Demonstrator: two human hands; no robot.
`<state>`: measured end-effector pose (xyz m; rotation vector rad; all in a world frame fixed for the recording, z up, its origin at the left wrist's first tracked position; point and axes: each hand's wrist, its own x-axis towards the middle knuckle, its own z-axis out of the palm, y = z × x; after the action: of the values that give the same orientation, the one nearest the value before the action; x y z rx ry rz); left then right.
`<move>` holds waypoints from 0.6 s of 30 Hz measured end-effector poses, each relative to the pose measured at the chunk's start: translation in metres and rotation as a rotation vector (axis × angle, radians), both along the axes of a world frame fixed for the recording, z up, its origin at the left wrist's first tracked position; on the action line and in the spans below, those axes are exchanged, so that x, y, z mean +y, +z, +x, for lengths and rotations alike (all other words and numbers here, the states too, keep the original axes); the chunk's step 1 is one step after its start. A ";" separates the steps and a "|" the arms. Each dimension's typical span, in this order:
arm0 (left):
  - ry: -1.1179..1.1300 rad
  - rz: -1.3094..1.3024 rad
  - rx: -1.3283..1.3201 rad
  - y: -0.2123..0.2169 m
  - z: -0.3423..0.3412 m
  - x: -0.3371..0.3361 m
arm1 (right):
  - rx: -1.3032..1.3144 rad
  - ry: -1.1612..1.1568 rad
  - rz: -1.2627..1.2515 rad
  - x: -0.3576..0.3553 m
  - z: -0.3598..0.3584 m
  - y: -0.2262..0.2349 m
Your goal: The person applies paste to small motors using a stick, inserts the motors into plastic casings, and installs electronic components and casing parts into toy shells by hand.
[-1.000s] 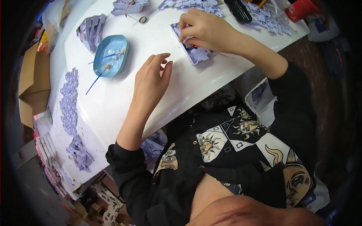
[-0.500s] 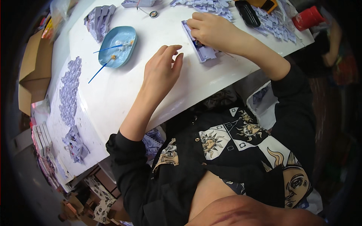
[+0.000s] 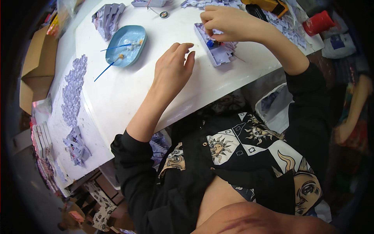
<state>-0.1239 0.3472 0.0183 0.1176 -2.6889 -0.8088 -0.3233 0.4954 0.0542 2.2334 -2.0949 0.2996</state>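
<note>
A pale lavender plastic housing (image 3: 208,50) lies on the white table below my right hand. Inside it show a small round blue part (image 3: 210,43) and thin wires, which trail out on the right. The fingers of my right hand (image 3: 233,24) are bent and pinched together over the housing's interior; whatever they hold, if anything, is hidden. Left of the housing, my left hand (image 3: 173,66) hovers above the table, holding nothing, thumb and fingers apart. A blue dish (image 3: 126,58) stands farther left, with white and orange paste and two thin blue sticks in it.
Lavender plastic parts are stacked (image 3: 107,21) behind the dish and heaped (image 3: 74,91) along the left side. A small round part on wires (image 3: 163,15) lies at the back. At the far right are a red cup (image 3: 318,23), a yellow container (image 3: 274,7) and another person's arm (image 3: 352,113).
My right hand has lifted and shifted back over the housing, uncovering the blue part and wires. My left hand keeps its pose. Another person's arm at the right has come further into view.
</note>
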 end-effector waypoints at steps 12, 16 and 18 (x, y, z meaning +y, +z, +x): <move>-0.015 0.216 0.032 -0.011 -0.041 0.012 | -0.781 -0.082 0.031 0.015 -0.027 -0.030; -0.033 0.310 0.006 -0.020 -0.051 0.002 | -0.687 -0.141 -0.083 0.018 -0.016 -0.032; -0.052 0.390 -0.010 -0.024 -0.052 -0.005 | -0.634 -0.199 -0.158 0.021 0.002 -0.034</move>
<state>-0.1759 0.3422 -0.0058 0.1428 -2.5178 -1.3430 -0.3212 0.5165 0.0200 1.9844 -2.4268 1.2447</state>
